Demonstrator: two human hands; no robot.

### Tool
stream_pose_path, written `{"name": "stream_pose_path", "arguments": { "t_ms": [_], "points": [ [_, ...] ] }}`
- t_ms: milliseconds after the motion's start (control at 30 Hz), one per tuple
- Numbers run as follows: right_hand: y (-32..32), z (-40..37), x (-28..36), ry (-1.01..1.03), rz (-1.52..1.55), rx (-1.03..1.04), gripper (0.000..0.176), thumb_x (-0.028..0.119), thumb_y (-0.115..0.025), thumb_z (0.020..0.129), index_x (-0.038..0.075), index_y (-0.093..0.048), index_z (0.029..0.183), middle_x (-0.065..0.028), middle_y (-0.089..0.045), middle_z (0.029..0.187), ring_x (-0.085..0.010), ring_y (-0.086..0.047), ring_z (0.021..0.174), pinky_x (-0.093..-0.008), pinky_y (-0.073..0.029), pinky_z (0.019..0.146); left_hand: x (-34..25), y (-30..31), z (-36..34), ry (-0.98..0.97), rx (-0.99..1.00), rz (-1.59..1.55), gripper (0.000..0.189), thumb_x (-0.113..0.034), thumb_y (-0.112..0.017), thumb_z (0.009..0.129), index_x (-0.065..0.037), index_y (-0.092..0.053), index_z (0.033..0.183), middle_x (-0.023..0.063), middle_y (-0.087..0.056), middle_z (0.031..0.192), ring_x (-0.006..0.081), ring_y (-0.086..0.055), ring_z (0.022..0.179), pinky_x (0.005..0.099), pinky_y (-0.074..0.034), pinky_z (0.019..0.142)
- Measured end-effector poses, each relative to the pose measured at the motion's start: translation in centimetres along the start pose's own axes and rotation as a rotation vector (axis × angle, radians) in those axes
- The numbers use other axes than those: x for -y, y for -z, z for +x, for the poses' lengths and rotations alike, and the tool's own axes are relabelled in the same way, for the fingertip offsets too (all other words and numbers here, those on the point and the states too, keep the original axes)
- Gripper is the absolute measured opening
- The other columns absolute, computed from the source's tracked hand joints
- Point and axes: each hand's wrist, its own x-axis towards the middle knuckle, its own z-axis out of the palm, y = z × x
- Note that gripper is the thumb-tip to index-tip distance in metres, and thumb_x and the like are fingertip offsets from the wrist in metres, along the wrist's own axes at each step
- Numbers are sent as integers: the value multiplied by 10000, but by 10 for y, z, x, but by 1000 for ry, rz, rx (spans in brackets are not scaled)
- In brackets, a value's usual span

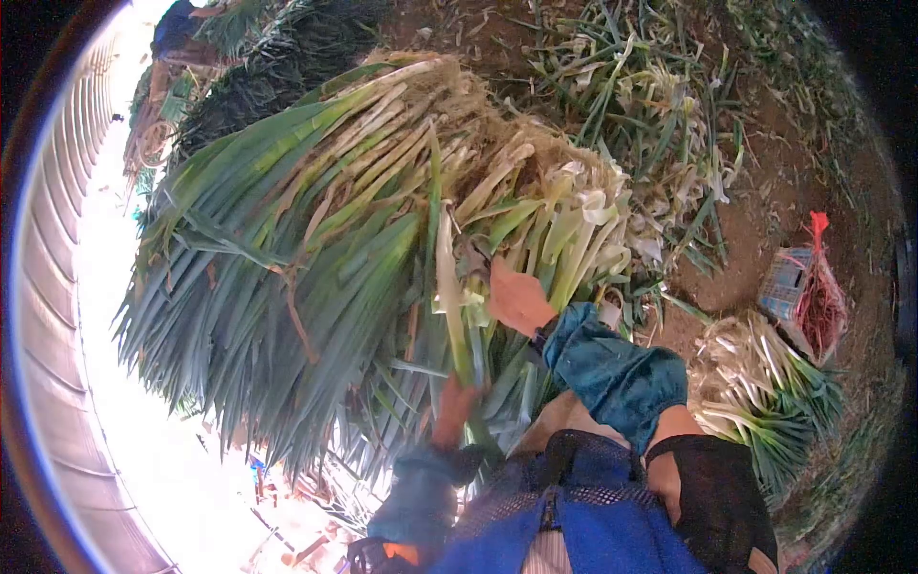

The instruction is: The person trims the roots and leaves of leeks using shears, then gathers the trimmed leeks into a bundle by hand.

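Observation:
A big bundle of green onions (316, 239) with long green leaves and pale stalks fills the middle of the view, roots toward the upper right. My right hand (516, 298), in a teal sleeve, lies on the pale stalks with its fingers sunk among them. My left hand (453, 409) is lower down, closed around a few stalks and leaves at the bundle's near edge. Its fingers are partly hidden by leaves.
A smaller bundle of green onions (765, 392) lies on the soil at the right. Beside it sit a small box (786, 282) and a red net bag (822, 306). Loose plants (631, 96) litter the ground behind. Another person (182, 29) works at the top left, next to the bright greenhouse wall (57, 287).

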Motion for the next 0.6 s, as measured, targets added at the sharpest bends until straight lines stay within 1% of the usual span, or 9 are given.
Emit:
{"name": "stream_pose_path", "arguments": {
  "t_ms": [100, 167, 200, 233, 333, 433, 533, 567, 600],
  "points": [
    [-6, 2, -10, 25, 69, -88, 298, 145, -481, 796, -61, -458, 1011, -215, -620, 751, -410, -611, 680, -480, -487, 568, 16, 2, 8, -56, 57, -246, 529, -225, -589, 737, -16, -463, 1206, 118, -562, 1042, 213, -533, 932, 332, -428, 819],
    [23, -22, 1, 140, -8, -14, 272, 155, -496, 791, -60, -491, 958, -196, -609, 717, -388, -596, 652, -477, -482, 556, 42, 8, 25, -92, 87, -90, 520, -164, -593, 685, 4, -488, 1166, 79, -587, 950, 172, -549, 838, 307, -460, 737],
    [9, -30, -7, 87, 11, -45, 267, 168, -517, 777, -64, -512, 910, -166, -584, 672, -361, -583, 621, -463, -477, 544, 33, 6, 24, -165, 39, -208, 459, -150, -601, 691, 7, -507, 1113, 93, -592, 943, 180, -547, 803, 318, -457, 702],
    [-18, -37, -41, 368, -98, -107, 316, 167, -510, 779, -80, -489, 975, -168, -589, 687, -348, -591, 626, -450, -476, 540, 19, 5, 23, -243, 19, -341, 399, -136, -608, 697, 10, -525, 1060, 108, -598, 936, 188, -545, 767, 330, -455, 668],
    [47, -88, -14, -98, 256, 185, 402, 262, -523, 828, -12, -378, 1085, -246, -549, 790, -414, -546, 738, -482, -433, 627, -43, 3, 55, -476, -104, -104, 519, -106, -579, 677, -1, -482, 1176, 124, -600, 966, 213, -564, 804, 344, -459, 714],
    [35, -118, -39, -67, 176, -21, 528, 211, -517, 797, -79, -315, 1189, -209, -554, 678, -383, -562, 621, -476, -438, 511, -94, -3, 101, -590, -24, -287, 639, -99, -578, 655, -7, -417, 1266, 187, -606, 975, 283, -596, 818, 371, -468, 727],
    [62, -152, -38, -95, 137, -2, 553, 224, -523, 797, -68, -294, 1207, -207, -550, 683, -369, -565, 623, -468, -439, 506, -87, -31, 119, -497, -188, 197, 690, -117, -570, 650, -20, -376, 1305, 246, -593, 971, 368, -595, 833, 401, -471, 716],
    [60, -166, -37, -101, 115, 49, 555, 232, -521, 801, -64, -291, 1210, -204, -558, 696, -363, -569, 623, -463, -440, 502, -100, -35, 93, -331, -107, 428, 707, -148, -580, 651, -35, -367, 1316, 268, -582, 978, 421, -571, 857, 432, -465, 700],
    [59, -173, -42, -82, 171, 55, 550, 239, -516, 806, -60, -293, 1210, -199, -562, 701, -358, -571, 621, -456, -441, 500, -76, -47, 92, -358, -104, 417, 713, -164, -580, 655, -41, -360, 1322, 258, -585, 978, 409, -577, 849, 432, -464, 695]
  ]
}}
